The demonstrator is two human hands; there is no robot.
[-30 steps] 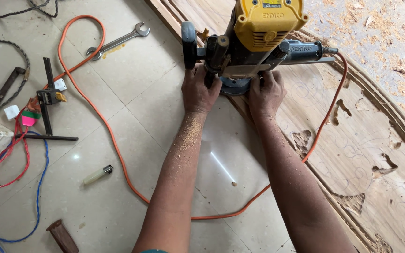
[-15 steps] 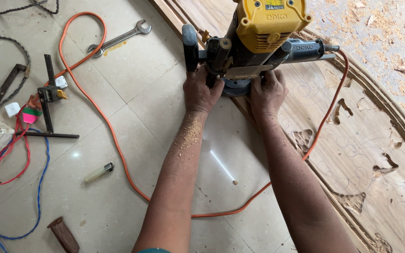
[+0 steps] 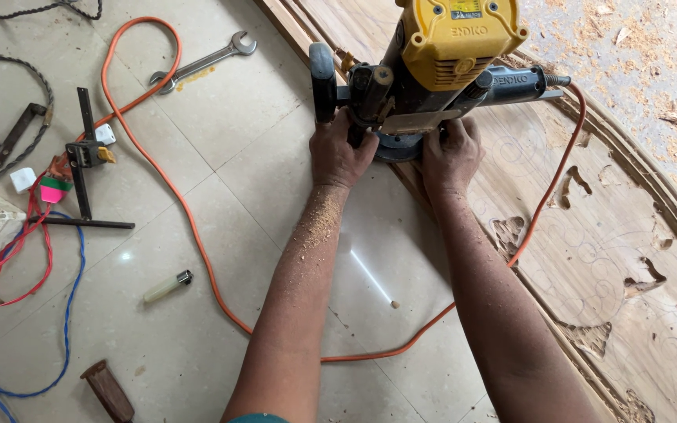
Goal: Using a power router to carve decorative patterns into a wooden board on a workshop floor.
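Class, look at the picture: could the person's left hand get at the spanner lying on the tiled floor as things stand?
Probably yes, once it lets go: the left hand grips the yellow router, and only bare tiles and an orange cable lie between it and the spanner.

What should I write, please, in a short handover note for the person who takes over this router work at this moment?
Left hand: grips the base of the yellow router on its left side.
Right hand: grips the base on its right side.
The router stands upright at the edge of the carved wooden panel; its orange cable loops over the tiled floor.
Done: several scroll shapes are cut out.
Left: drawn scrolls are not yet cut.
A spanner lies on the floor.
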